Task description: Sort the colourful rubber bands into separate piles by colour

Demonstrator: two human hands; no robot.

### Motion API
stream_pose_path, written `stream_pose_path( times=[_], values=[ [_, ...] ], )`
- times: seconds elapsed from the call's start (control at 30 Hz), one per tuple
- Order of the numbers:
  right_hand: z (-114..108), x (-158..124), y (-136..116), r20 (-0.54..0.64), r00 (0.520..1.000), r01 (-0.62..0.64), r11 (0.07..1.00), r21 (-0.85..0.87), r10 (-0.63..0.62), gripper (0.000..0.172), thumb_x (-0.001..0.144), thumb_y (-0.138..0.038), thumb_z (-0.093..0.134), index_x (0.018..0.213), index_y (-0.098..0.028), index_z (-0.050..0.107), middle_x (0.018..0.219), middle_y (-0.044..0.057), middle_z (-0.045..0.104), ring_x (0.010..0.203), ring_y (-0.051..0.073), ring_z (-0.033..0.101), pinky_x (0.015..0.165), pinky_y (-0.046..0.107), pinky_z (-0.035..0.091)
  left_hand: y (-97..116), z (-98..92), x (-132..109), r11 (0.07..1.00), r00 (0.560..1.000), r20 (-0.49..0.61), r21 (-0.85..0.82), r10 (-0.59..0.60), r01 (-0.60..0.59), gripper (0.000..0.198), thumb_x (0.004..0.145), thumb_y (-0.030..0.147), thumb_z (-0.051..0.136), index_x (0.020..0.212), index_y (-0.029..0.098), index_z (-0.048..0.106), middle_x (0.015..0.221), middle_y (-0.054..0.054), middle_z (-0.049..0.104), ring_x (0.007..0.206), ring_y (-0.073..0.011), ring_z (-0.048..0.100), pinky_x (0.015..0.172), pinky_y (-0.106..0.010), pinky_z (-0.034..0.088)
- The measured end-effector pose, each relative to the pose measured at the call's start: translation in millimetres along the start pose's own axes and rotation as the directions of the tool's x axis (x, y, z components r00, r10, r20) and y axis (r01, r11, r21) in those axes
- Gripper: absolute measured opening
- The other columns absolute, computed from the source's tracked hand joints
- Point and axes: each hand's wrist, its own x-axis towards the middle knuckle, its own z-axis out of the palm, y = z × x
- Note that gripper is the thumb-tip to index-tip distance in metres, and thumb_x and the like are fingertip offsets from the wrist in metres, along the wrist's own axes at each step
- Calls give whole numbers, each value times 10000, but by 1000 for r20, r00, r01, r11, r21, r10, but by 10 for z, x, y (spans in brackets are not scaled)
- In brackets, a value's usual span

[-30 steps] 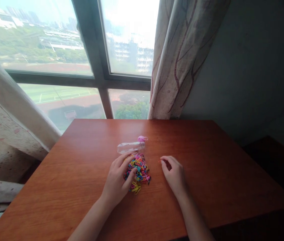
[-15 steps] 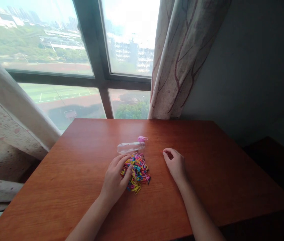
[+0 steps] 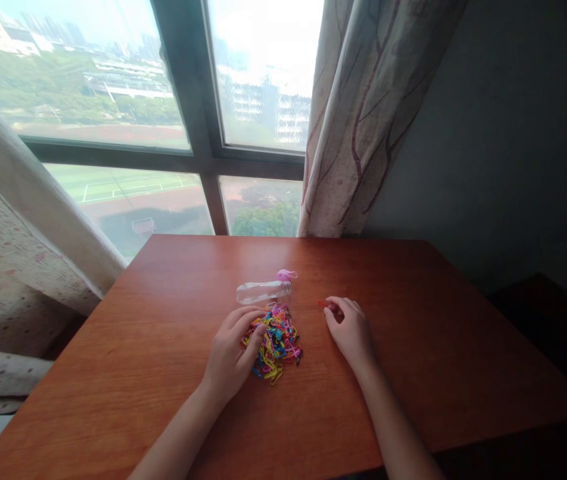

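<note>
The red band (image 3: 322, 305) sits just right of the band pile (image 3: 278, 341), pinched in the closed fingertips of the right hand (image 3: 351, 330). The left hand (image 3: 231, 357), fingers loosely apart, rests on the pile's left side. The clear bottle (image 3: 262, 292) lies left-to-right just beyond, on the table (image 3: 438, 347).

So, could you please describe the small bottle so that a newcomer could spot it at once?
Start at the red-brown wooden table below the window. Just beyond the heap of coloured bands that the left hand touches lies the bottle, on its side. It alone is clear and colourless, with a pink piece at its right end.
</note>
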Motion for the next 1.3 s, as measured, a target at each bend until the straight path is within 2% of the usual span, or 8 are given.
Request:
stream_pose_path(
  times=[0.17,0.37,0.63,0.87,1.03,1.17,1.3],
  values=[
    [-21,-32,-31,-1,1000,-21,999,-46,21,112,868,-239,575,856,-217,684,814,39,665,797,217,568,736,307,425,4,-3,-3,1000,1000,-8,-8,-28,28,206,962,282,528,1092,203,666,1125,-86,670,1069,-213,631,927,-323,509],
    [-15,-13,-53,13,999,-37,997,-74,38,157,889,-255,546,787,-221,660,776,33,653,766,207,569,703,295,402,38,-11,7,999,999,-2,-9,-43,43,212,965,296,519,1083,198,666,1130,-87,670,1059,-212,635,909,-316,513],
    [-2,15,-24,15,999,-50,997,-61,51,193,901,-286,535,775,-220,666,760,33,652,740,199,564,688,287,406,27,-22,8,999,999,-11,-11,-51,51,221,969,313,503,1074,212,669,1130,-83,678,1081,-223,624,948,-336,490],
    [-7,13,-46,21,998,-56,998,-36,57,180,886,-279,548,762,-226,667,755,25,653,740,197,567,695,291,411,27,-16,13,999,998,-32,-3,-51,50,201,963,315,513,1047,213,665,1091,-71,684,1050,-217,632,915,-324,497],
    [-29,-5,-53,-11,997,-76,997,5,76,171,890,-304,545,835,-213,679,773,36,663,726,198,576,691,298,433,15,-14,12,996,995,-64,51,-72,75,214,952,318,523,1094,206,637,1107,-75,679,1051,-225,631,919,-342,491],
    [-54,-52,-84,-39,995,-88,995,56,90,200,912,-316,520,880,-192,673,823,53,674,730,195,591,694,297,459,36,-56,-53,989,986,-151,117,-77,95,211,931,299,539,1106,201,604,1095,-73,664,1030,-226,623,900,-348,497],
    [-62,-177,-208,0,998,-55,992,113,56,212,932,-305,490,886,-200,668,830,48,671,705,180,601,665,276,472,99,-130,-237,977,981,-173,180,-84,116,95,924,284,544,960,206,585,923,-38,634,869,-196,619,781,-308,513]
  ],
)
